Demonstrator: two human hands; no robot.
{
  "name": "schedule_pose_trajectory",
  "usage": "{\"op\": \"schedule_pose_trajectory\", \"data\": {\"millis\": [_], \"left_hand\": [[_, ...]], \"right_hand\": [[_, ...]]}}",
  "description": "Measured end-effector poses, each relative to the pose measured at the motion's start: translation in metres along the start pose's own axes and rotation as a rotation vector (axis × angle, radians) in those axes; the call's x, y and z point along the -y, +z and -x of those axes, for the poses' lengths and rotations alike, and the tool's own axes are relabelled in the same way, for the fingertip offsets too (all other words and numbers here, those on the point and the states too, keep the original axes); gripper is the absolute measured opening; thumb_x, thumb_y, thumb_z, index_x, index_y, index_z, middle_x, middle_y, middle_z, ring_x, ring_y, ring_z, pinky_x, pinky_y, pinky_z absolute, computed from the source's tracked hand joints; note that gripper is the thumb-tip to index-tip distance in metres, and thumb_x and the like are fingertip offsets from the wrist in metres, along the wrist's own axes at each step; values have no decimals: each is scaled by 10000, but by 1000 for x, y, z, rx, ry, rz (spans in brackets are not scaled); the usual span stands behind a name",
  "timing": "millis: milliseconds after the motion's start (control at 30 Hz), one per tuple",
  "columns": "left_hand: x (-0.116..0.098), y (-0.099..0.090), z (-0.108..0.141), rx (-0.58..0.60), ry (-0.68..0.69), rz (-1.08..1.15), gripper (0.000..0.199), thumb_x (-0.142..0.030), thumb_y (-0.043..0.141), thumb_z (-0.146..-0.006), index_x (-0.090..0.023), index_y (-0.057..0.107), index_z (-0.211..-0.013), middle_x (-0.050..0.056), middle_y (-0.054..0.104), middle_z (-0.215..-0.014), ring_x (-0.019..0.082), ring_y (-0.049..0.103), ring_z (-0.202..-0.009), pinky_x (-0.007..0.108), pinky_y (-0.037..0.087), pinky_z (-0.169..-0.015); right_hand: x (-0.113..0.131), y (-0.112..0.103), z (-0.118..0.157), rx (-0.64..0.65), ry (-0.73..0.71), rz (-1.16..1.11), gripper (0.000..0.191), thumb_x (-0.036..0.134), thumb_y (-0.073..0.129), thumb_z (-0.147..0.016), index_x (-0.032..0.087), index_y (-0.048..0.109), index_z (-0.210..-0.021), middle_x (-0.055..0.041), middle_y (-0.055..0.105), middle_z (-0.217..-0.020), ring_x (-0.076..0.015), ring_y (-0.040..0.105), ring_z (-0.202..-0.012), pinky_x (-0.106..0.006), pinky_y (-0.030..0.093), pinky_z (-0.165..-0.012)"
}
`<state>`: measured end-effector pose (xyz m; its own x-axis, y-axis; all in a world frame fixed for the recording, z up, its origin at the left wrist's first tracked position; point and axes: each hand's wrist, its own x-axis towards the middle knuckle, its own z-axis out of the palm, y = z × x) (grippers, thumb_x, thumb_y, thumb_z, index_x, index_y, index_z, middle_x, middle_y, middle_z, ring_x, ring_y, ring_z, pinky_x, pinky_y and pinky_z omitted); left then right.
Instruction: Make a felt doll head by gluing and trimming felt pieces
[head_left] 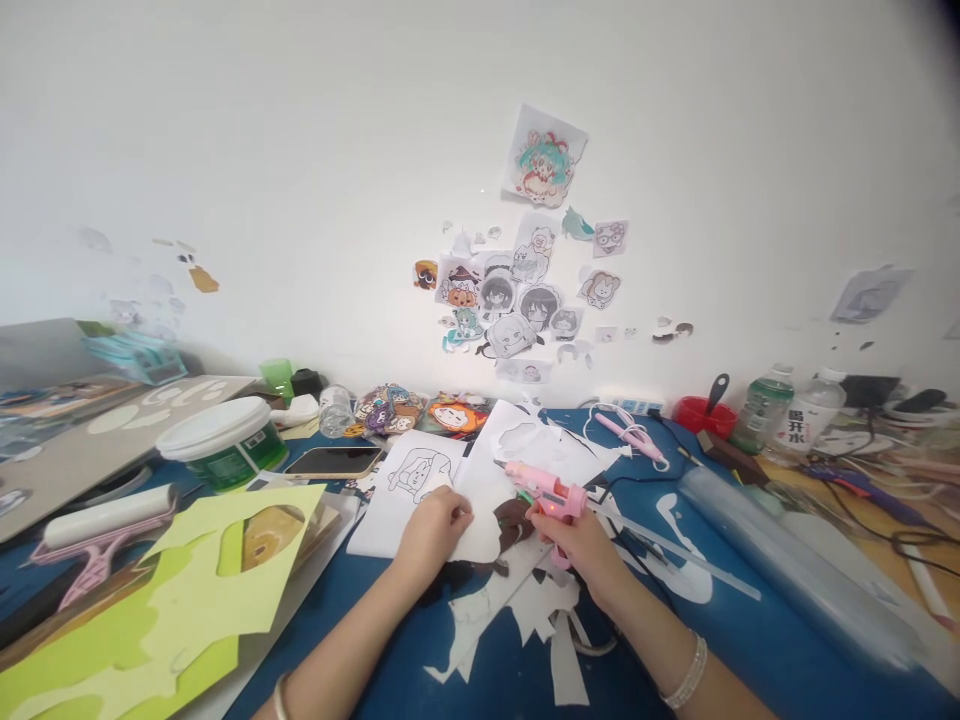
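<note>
In the head view, your right hand (577, 540) is wrapped around the glue gun (546, 490), over the middle of the blue table (300, 605), its nozzle pointing left toward the drawing (416, 478). Your left hand (441, 522) rests at the drawing's near right side, fingertips drawn together; I can't tell whether they pinch paper. The light on the gun suggests it is powered, so a drip could mark the drawing or the white sheet (525, 440) beneath the nozzle. Your left fingers sit near that tip; swinging the gun left and toward you could burn them. The long glue stick (682, 550) trails toward the table's right side, where it could catch the plastic roll (802, 570) if you turn your wrist. Loose scraps (540, 595) under your hands could slide or stick to stray glue.
</note>
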<state>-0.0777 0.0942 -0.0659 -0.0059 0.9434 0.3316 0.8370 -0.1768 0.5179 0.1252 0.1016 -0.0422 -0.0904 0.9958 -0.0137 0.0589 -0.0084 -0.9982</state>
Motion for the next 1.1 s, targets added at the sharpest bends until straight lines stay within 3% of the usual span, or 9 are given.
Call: {"op": "schedule_pose_trajectory", "data": {"millis": [233,367,467,600,733,933,1100], "left_hand": [[-3,-4,0,-85,-19,24,136,-190,451,-782,-190,557,-697,44,602,-741,199,571,-744,314,451,-688],[-18,-12,6,-198,-25,35,173,-256,354,-858,-197,496,-779,39,578,-742,198,554,-695,329,457,-653],[-37,-12,17,-255,-5,34,183,-268,321,-885,-198,479,-826,47,569,-770,205,551,-727,343,453,-675],[-61,-10,31,-323,135,-39,139,-252,373,-881,-201,494,-835,57,576,-795,219,544,-778,342,439,-686],[-71,-8,37,-409,296,-127,147,-198,396,-873,-201,498,-768,40,580,-702,192,531,-671,304,427,-612],[-64,-6,31,-406,149,-63,204,-249,365,-870,-205,513,-736,33,575,-648,194,563,-635,306,452,-588],[-47,-37,27,-423,-43,41,178,-309,404,-860,-210,527,-776,15,657,-697,173,622,-623,268,474,-552]], "right_hand": [[5,-1,3,12,45,32,152,262,614,-553,159,653,-657,19,546,-509,-117,454,-482,-218,300,-419],[8,3,5,-59,39,-42,262,281,655,-544,153,690,-770,-2,623,-589,-121,473,-467,-224,312,-402],[9,8,11,-110,-14,-132,288,305,703,-521,153,691,-764,-43,688,-729,-169,566,-576,-242,389,-447],[12,16,27,-72,-86,-216,278,343,718,-503,154,686,-704,-70,703,-740,-227,625,-701,-299,487,-580],[15,24,42,-110,-78,-122,325,302,700,-498,167,678,-793,-38,700,-712,-212,629,-635,-298,500,-575],[9,27,38,-298,-45,187,283,245,584,-535,188,693,-790,-30,709,-761,-235,642,-695,-302,502,-603],[12,19,32,-250,48,126,353,256,560,-566,179,699,-881,-24,688,-692,-201,607,-562,-260,435,-439]]}}
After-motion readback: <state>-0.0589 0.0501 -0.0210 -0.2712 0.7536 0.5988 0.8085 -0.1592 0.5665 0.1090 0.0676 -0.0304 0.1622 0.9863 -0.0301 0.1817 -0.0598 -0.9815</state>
